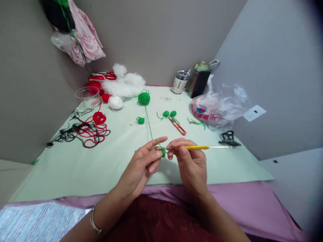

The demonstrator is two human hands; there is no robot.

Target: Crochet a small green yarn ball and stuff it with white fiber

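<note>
My left hand (143, 159) pinches a small green crochet piece (163, 152) between thumb and fingers, its index finger stretched out with green yarn over it. That yarn runs back to a green yarn ball (144, 98) on the table. In my right hand (190, 161) is a crochet hook with a yellow handle (195, 147), held level. Its metal tip points left and meets the green piece; whether a loop sits on it is too small to tell. Past my hands lie two small green crocheted balls (169, 114), a small green bundle (140, 120) and orange-handled thread snips (178, 126).
Tangled black yarn (65, 134) and red yarn (96, 131) lie left, near a clear plastic cup (88, 97). White stuffing (126, 82) and a white yarn ball (116, 102) sit behind. At right are a plastic bag (217, 107), black hair clip (229, 138), pen holder (180, 82) and phone (200, 84).
</note>
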